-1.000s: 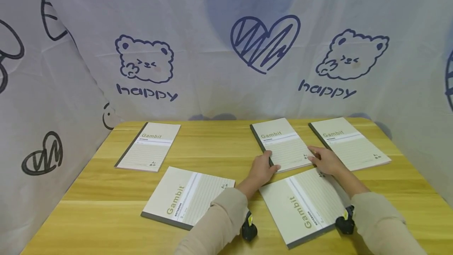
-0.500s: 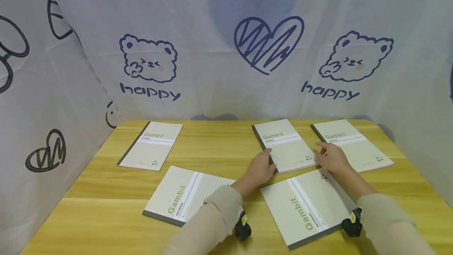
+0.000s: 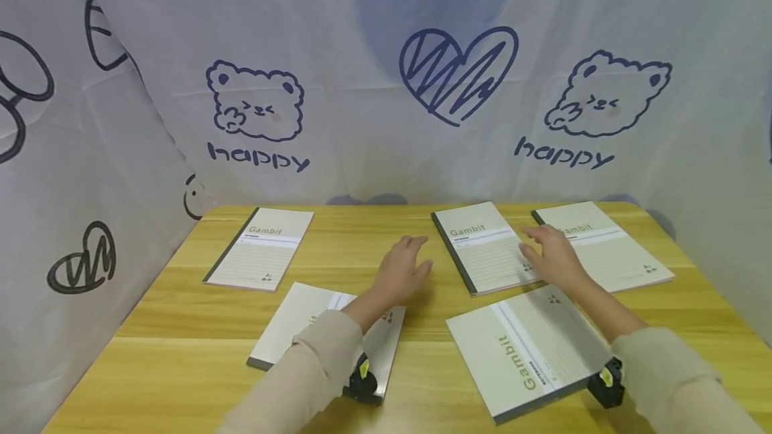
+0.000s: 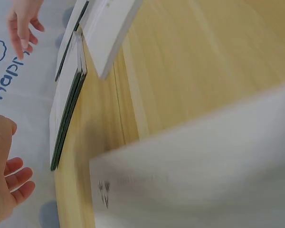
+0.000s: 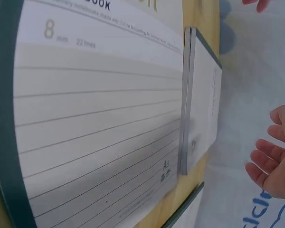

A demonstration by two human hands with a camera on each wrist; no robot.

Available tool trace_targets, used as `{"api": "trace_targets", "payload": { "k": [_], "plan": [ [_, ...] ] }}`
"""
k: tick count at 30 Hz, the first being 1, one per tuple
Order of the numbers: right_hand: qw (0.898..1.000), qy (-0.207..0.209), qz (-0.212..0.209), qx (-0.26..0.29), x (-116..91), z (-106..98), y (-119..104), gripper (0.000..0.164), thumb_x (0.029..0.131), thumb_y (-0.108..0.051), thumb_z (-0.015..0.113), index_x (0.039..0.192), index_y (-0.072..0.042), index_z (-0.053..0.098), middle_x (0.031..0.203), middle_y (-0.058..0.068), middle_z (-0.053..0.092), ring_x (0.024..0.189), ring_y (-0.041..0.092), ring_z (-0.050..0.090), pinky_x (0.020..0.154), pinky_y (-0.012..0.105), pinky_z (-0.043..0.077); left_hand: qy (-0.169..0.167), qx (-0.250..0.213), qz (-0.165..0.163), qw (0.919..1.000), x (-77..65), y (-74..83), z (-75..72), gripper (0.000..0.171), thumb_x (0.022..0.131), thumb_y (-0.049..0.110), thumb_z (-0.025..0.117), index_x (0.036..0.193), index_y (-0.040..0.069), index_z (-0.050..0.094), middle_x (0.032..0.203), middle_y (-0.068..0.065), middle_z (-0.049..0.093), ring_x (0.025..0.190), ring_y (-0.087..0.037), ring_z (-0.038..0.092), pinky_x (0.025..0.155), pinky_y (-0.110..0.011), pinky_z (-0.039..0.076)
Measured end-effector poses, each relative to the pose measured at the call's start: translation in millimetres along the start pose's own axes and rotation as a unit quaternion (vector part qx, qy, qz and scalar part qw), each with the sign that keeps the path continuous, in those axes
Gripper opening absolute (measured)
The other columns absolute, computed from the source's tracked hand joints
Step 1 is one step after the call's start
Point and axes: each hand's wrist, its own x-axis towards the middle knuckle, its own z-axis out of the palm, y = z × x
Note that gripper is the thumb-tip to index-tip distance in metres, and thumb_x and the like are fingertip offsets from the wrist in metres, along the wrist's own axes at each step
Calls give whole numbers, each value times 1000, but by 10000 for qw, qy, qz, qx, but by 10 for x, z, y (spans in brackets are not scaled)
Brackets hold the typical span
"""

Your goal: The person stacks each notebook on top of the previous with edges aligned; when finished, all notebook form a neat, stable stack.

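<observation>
My left hand (image 3: 399, 272) is raised over the table, fingers loosely spread and holding nothing, left of a stack of two white Gambit notebooks (image 3: 482, 253). Two dark spines (image 4: 69, 118) show one atop the other in the left wrist view. My right hand (image 3: 553, 258) hovers between that stack and the back-right notebook (image 3: 621, 256), overlapping both in the head view; its fingers (image 5: 268, 154) are relaxed around nothing. Below it lies a front-right notebook (image 3: 525, 353), turned sideways. Another notebook (image 3: 301, 307) lies under my left forearm, partly hidden by the sleeve.
At the back left lies one more notebook (image 3: 259, 250), its dark spine to the left. The wooden table (image 3: 163, 360) ends at a printed white cloth (image 3: 356, 119) behind and at the left. A black wrist camera (image 3: 364, 380) hangs beneath each forearm.
My left hand has left the stack's spine edge and moved left, lifting off. My right hand has let go of the stack's right edge and risen slightly. The notebooks stay in place.
</observation>
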Motion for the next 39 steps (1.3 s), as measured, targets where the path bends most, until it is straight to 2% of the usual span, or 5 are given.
{"api": "trace_targets", "payload": {
  "k": [4,14,21,30,39],
  "plan": [
    [9997,-32,-198,-104,8,22,-133,36,89,-6,55,120,12,54,120,33,52,113,48,46,97,59,35,92,196,167,9996,-82,-107,-83,46,94,24,54,134,3,45,126,-18,52,113,-33,53,92,-43,47],
    [9913,255,-1199,-476,4,199,-414,37,85,-8,61,117,10,57,115,28,59,108,45,52,93,56,40,430,697,529,9952,-293,-393,-248,43,92,22,57,127,-1,50,121,-21,54,109,-35,54,90,-47,46],
    [9914,-216,-1184,-522,-43,373,-589,46,88,-16,60,127,6,51,127,26,52,118,43,47,92,61,38,481,890,449,9939,-462,-583,-350,44,92,26,57,127,1,50,127,-21,51,116,-37,49,94,-52,42],
    [9836,-683,-1603,-473,-103,662,-842,53,91,-22,56,133,6,43,135,26,45,126,42,40,97,62,35,408,1093,243,9929,-645,-886,-495,55,92,37,54,134,2,45,140,-25,39,129,-41,38,103,-57,32],
    [9755,-1195,-1820,-323,-116,930,-1076,59,92,-29,54,139,3,37,142,28,34,130,45,31,101,64,28,380,1389,350,9890,-840,-1221,-606,62,90,37,55,138,1,40,145,-28,31,131,-46,32,105,-61,25]
  ]
}}
